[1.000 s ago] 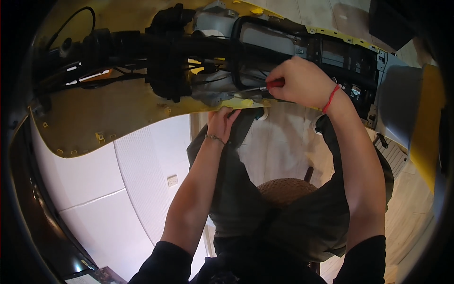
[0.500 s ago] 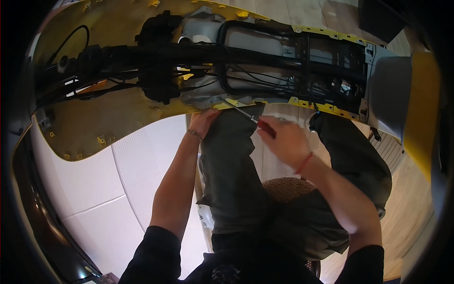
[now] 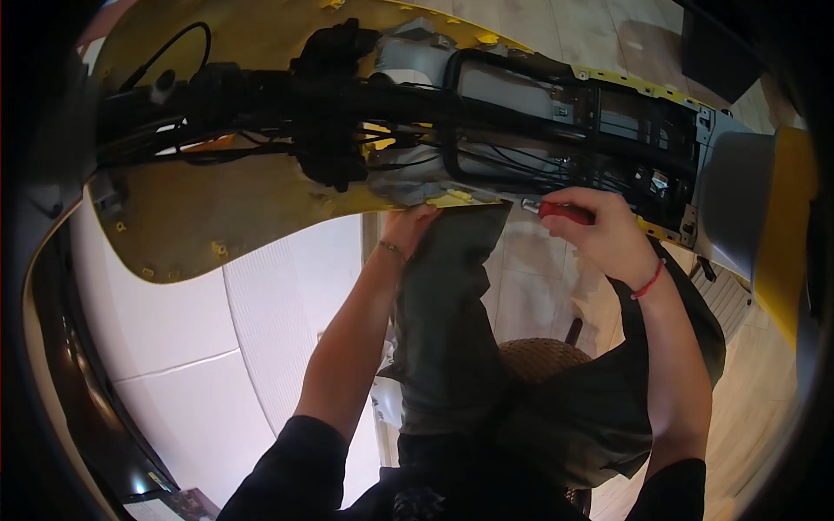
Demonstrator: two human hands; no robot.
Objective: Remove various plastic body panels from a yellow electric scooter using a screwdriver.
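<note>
A long yellow panelled body with black framework and cables lies across the upper half, looking like a vehicle's open underside. My left hand is closed around its near edge, with the fingertips partly hidden by the panel. In my right hand is a screwdriver with a red handle, held nearly level. Its shaft runs left along the panel's near edge, toward a yellow rim with grey parts. Where the tip ends, and whether it touches anything, I cannot make out.
Black tubes and thin cables run along the body. My legs in dark trousers are below it, over a woven stool. White panels lie to the left. A black box-like object stands at the far right.
My right hand has moved right and up, and the screwdriver has swung from a slant to nearly level. My left hand stays at the panel edge. The whole view has shifted slightly.
</note>
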